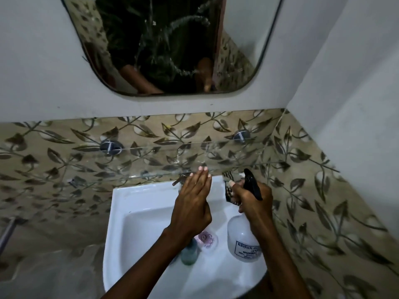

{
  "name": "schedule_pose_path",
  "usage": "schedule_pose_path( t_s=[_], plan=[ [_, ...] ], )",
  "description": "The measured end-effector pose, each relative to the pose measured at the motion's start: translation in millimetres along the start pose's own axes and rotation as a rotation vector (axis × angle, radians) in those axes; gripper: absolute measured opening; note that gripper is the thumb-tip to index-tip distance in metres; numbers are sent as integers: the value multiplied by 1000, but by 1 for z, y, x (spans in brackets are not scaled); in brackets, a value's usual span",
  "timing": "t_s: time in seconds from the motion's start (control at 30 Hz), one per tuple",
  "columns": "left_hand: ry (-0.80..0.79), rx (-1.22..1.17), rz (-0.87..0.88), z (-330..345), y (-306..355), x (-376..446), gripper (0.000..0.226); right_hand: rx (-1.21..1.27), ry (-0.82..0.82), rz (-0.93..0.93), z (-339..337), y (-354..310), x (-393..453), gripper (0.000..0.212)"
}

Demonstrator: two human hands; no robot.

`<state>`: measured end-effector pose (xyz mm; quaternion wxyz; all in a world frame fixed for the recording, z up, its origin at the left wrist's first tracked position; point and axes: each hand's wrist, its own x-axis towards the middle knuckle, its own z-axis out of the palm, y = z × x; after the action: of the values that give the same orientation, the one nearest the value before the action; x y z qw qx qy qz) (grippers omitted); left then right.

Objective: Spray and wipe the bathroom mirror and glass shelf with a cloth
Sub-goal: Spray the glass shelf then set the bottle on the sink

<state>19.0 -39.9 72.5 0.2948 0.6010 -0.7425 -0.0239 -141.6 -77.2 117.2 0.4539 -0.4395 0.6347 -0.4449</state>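
Nearest, at 6 o'clock, one white sink [151,203] fills the lower middle, and two forearms reach over it. In its bowl lie two small things: a greenish bottle [189,253] and, just to its 1 o'clock, a round pinkish item [207,238], too blurred to name. The right hand [253,202] is curled round the neck of the one spray bottle [243,240], whose clear white body hangs below the fist at its 7 o'clock and whose black trigger head [252,186] rises out of the top of the grip. The same hand pinches one patterned cloth [228,188] against the bottle, the cloth showing just at 9 o'clock of the knuckles. The left hand [192,201] holds nothing; its fingers [203,173] are straight and pressed together, pointing to 12 o'clock, with the tips touching the front edge of the one glass shelf [151,165]. The shelf runs across the leaf-patterned tiles [323,201], carried by two round metal mounts, one [111,146] at 10 o'clock of the left hand, the other [241,135] at 1 o'clock. Under the left hand, part of a tap [180,180] shows. Farthest, at 12 o'clock on the plain wall, hangs one mirror [237,39], its glass marked with curling streaks of spray [185,24].
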Motion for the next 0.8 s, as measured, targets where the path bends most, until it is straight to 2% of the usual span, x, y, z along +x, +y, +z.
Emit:
schedule_pose_path(
  t_s=[0.1,0.27,0.43,0.6,0.73,0.8],
  plan=[
    [-51,1,20,6,6,8,69,20,69,-18,-12,-3,7,21],
    [-88,0,52,12,16,18,70,66,244,19,-29,-8,14,35],
    [-104,-9,26,16,18,19,71,90,260,-23,-36,-1,14,29],
    [-108,-55,24,12,18,16,71,106,330,1,-25,8,11,34],
    [-57,-161,54,13,16,3,72,90,197,-58,-3,11,-5,31],
    [-63,-315,-1,15,12,-11,80,98,86,-101,7,15,-13,24]
  ],
)
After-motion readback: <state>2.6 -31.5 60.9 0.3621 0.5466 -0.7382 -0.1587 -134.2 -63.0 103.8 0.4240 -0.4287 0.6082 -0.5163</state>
